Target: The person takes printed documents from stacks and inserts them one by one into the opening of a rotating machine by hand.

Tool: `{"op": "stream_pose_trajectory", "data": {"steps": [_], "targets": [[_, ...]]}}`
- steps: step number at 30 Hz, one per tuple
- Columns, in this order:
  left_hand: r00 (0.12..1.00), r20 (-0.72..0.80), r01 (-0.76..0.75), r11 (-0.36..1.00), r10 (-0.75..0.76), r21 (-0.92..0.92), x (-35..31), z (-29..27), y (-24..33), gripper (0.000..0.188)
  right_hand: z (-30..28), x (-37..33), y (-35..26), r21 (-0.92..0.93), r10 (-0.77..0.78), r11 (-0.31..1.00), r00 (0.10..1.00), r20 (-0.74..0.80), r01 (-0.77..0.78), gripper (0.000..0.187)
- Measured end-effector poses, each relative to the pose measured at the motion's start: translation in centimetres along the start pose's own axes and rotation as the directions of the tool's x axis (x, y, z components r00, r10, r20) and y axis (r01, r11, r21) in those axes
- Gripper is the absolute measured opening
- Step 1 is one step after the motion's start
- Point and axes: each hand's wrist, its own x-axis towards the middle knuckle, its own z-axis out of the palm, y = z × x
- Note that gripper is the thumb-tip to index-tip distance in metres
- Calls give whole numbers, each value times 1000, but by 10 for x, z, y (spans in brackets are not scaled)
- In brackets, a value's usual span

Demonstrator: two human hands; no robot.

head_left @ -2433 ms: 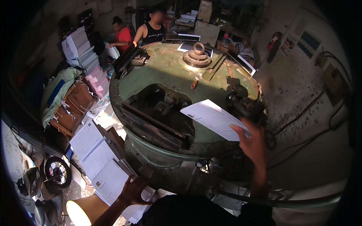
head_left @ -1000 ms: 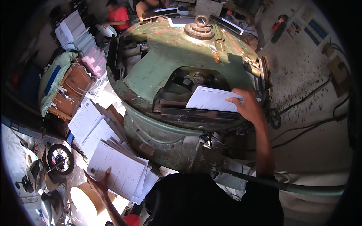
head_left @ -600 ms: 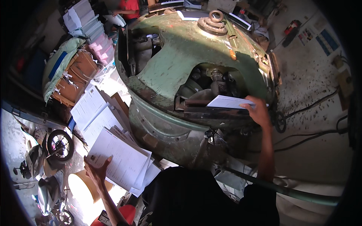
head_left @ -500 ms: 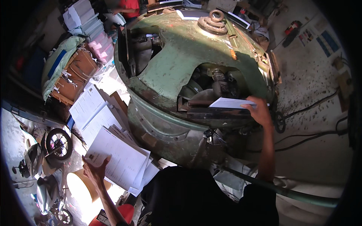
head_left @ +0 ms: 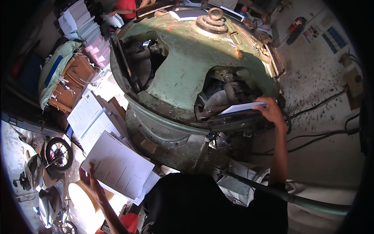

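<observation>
My left hand [head_left: 92,183] grips the left edge of a loose stack of printed sheets [head_left: 119,165], with the thumb on top. More printed papers [head_left: 91,117] lie fanned out just beyond that stack. My right hand [head_left: 271,111] pinches the right end of a thin white booklet [head_left: 241,108]. That booklet lies at the front opening of a large round green machine [head_left: 179,74], along a dark metal bar. Metal parts [head_left: 230,87] show inside the opening, close to the booklet. The fingertips under the booklet are hidden.
A heavy ring [head_left: 215,15] tops the machine. Tall paper stacks [head_left: 78,19] and a cloth-draped wooden piece [head_left: 70,74] stand at the far left, near a person in red [head_left: 125,9]. Motorbikes [head_left: 48,175] are at left, cables [head_left: 319,136] at right. A green bar [head_left: 288,195] crosses beside me.
The machine's top has turned, its front opening shifting right and its left opening coming nearer. A different printed page now tops the stack in my left hand. My right hand still holds the booklet.
</observation>
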Motion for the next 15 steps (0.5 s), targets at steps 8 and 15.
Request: {"op": "stream_pose_trajectory", "data": {"steps": [8, 15], "targets": [[981, -88, -188, 964, 174, -187, -34, 32, 83, 31, 14, 13, 23, -140, -227, 966, 971, -70, 216, 11], [885, 273, -248, 878, 377, -408, -78, 81, 152, 19, 20, 2, 27, 26, -82, 996, 996, -41, 83, 10]]}}
